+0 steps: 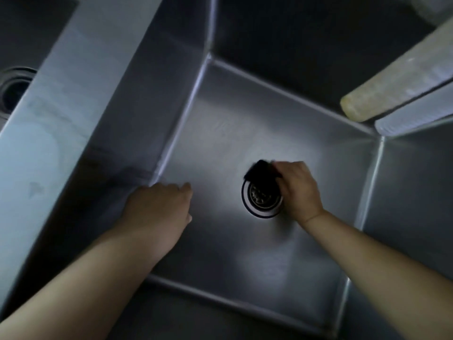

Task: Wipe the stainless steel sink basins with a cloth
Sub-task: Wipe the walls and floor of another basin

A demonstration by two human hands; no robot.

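A second basin [17,87] showed at far left beyond the divider [81,99]. The left hand [157,207] rested loose-fingered against the main basin [245,123] wall. The right hand [300,190] gripped a dark cloth [259,171] at the drain [262,198] edge.
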